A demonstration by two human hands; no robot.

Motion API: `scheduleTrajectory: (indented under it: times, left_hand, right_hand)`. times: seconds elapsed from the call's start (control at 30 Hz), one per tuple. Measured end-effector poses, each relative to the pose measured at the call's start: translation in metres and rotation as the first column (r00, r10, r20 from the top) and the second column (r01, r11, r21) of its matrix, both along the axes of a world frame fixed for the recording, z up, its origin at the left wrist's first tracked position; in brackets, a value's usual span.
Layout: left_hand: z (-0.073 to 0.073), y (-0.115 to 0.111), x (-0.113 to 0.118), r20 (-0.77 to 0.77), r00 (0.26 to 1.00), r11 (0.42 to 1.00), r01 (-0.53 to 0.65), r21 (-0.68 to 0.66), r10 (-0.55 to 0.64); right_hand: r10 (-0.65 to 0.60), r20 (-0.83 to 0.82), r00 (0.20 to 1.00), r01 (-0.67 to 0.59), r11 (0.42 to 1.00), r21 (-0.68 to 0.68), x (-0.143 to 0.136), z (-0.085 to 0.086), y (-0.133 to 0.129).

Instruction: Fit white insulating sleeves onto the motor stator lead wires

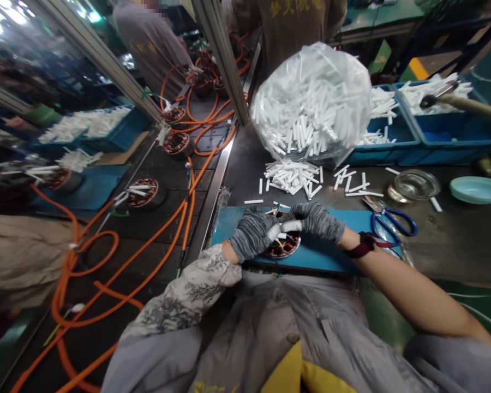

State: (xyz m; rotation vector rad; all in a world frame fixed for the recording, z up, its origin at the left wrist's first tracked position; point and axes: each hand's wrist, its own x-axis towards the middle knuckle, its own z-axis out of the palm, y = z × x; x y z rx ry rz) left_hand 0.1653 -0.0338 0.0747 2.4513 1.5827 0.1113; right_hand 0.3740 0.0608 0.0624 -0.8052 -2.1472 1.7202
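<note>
Both hands wear grey striped knit gloves with white-wrapped fingertips. My left hand (252, 233) is closed at the left edge of a round motor stator (284, 248) with copper windings, which rests on a blue mat (335, 256). From the right, my right hand (319, 222) reaches over the stator's top, its fingers pinched together near the other hand's fingertips. What lies between the fingers is too small to make out. White tubes (294, 176) are heaped just behind the mat.
A clear bag of white tubes (315, 103) stands behind the heap, beside blue bins (442, 147). Blue-handled scissors (393, 222), a metal bowl (414, 185) and a pale green dish (478, 189) lie right. Orange cables (155, 256) and more stators (143, 194) occupy the conveyor left.
</note>
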Motion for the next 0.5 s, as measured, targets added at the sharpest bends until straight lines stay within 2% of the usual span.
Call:
scheduleTrajectory:
  times: [0.13,0.23,0.33,0.43,0.5]
  left_hand:
    - [0.004,0.000,-0.007,0.238,0.971,1.000,0.012,-0.005,-0.011]
    - [0.006,0.001,-0.008,0.294,0.955,1.000,0.031,0.004,-0.031]
    - [0.007,0.001,-0.005,0.215,0.976,0.999,0.041,-0.003,-0.039]
    - [0.010,0.001,0.000,0.061,0.998,1.000,-0.021,0.000,0.021]
    - [0.018,0.002,0.003,0.013,0.998,0.998,-0.058,-0.037,0.058]
  right_hand:
    - [0.068,-0.046,0.997,-0.068,0.998,0.012,0.002,0.006,0.004]
    - [0.067,-0.074,0.995,-0.060,0.993,0.098,0.005,0.005,0.003]
    - [-0.003,-0.066,0.998,0.019,0.973,0.232,0.004,0.000,-0.004]
    - [-0.099,-0.068,0.993,0.117,0.923,0.367,0.003,-0.007,-0.013]
    - [-0.126,-0.119,0.985,0.164,0.900,0.404,0.005,-0.012,-0.015]
